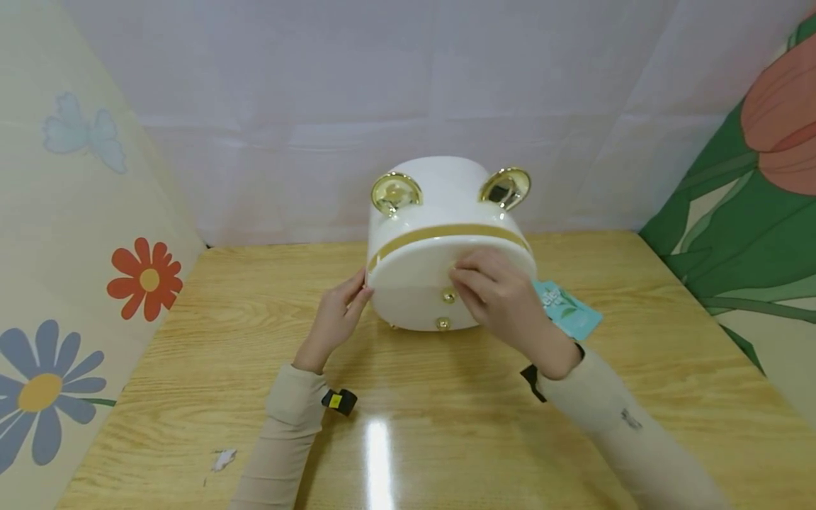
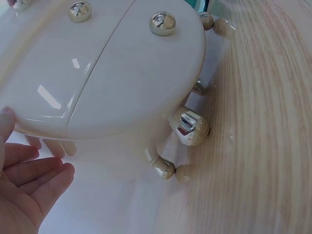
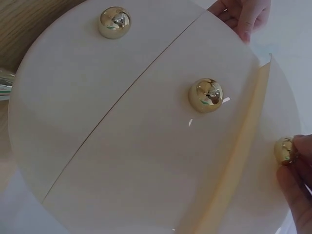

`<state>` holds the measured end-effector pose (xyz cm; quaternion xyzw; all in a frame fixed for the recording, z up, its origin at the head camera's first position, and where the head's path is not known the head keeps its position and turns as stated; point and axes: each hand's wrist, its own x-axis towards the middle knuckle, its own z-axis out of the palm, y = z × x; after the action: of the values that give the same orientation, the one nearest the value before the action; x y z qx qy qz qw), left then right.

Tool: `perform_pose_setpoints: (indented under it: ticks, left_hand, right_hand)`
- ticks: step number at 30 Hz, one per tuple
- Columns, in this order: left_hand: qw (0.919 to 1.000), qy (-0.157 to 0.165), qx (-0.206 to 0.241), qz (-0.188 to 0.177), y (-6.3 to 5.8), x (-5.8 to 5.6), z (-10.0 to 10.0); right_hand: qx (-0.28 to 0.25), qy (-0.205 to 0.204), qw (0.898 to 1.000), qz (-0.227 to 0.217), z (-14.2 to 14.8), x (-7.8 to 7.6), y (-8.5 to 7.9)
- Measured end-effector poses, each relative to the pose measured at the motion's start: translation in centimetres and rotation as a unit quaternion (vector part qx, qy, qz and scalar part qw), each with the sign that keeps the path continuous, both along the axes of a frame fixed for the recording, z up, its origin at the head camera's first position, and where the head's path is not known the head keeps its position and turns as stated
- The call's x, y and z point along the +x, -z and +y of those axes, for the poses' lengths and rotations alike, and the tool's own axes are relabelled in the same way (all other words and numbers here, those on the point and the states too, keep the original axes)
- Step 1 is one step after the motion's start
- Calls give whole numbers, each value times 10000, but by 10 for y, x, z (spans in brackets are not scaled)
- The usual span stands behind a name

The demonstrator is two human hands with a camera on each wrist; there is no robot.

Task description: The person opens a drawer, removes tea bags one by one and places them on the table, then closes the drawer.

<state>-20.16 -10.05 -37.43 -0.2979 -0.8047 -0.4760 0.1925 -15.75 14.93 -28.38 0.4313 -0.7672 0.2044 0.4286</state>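
Observation:
A white rounded jewellery box (image 1: 440, 170) with gold ears and small gold ball feet stands on the table, its oval front facing me. Gold knobs dot the front. Between the right hand's (image 1: 503, 297) thumb and fingers is the top gold knob (image 3: 284, 150). The top drawer front (image 3: 273, 107) stands slightly out from the panel below, with a yellowish strip showing along its edge. My left hand (image 1: 334, 315) touches the box's left side. In the left wrist view its thumb (image 2: 7, 122) is at the front rim, the other fingers loosely extended beside the wall.
Right of the box, a teal packet (image 1: 574, 312) lies on the wooden table (image 1: 408, 397), partly behind the right hand. A small white scrap or worn patch (image 1: 224, 459) shows at the front left. A white cloth backdrop (image 1: 287, 127) and painted side panels surround the table.

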Motion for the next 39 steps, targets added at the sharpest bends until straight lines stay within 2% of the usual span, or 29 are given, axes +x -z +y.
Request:
perform_pose_setpoints:
  ticks: [10,18,24,25,32,39]
  left_hand:
    - [9999,54,92,24,0,-2,3]
    - [10000,-36,-27,-20,1,-1,1]
    - [10000,7,57,62,1,-1,1]
    - [10000,10,71,61,0,0,2]
    - [10000,1,-17,23,-29,21,5]
    - [10000,-39,39,-29,-31,22,4]
  right_hand:
    - [-134,27,9999,7,0,-12,0]
    - [109,130,9997,174,-1,-19,-1]
    - [67,78,9998,155,-1,-23,0]
    - [66,63,9998,149,-1,-23,0]
    - [202,56,9995,234,-1,-26,3]
    - [318,127,9990,290,-3,-24,4]
